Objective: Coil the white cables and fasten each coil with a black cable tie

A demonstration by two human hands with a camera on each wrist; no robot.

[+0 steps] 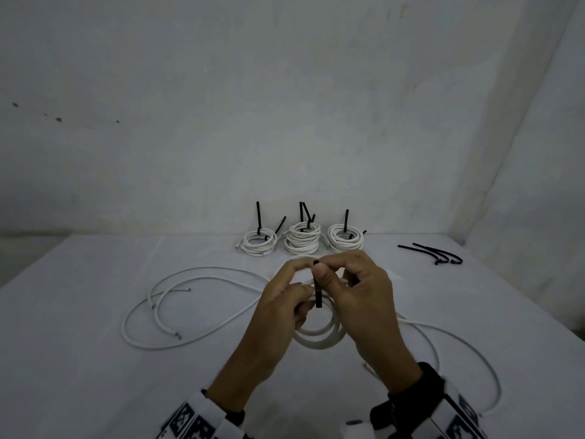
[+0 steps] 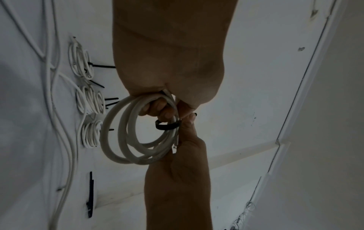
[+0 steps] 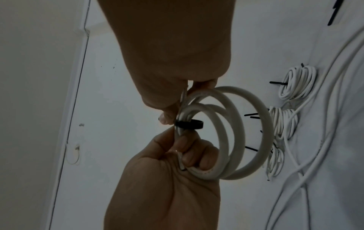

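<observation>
Above the near middle of the desk (image 1: 95, 375), both hands meet around one white coil (image 1: 319, 337), which is lifted clear of the surface. The left hand (image 1: 281, 305) curls its fingers through the coil's centre and clamps the bunched turns; the right hand (image 1: 364, 299) pinches the same bunch from the other side, its thumb pressed on the black cable tie (image 1: 317, 294). That tie already rings the bunch between the two hands' fingertips, a small loop crossing the turns, its long axis running from near to far in the head view. The tie's free end looks to lie at the right thumb tip, so the right hand is likely the one to pull it tight while the left steadies the coil. Three tied coils (image 1: 300, 240) sit in a row at the far edge, spare ties (image 1: 433, 253) toward the far right corner, and loose cables (image 1: 190, 299) trail over the left and right of the desk.
</observation>
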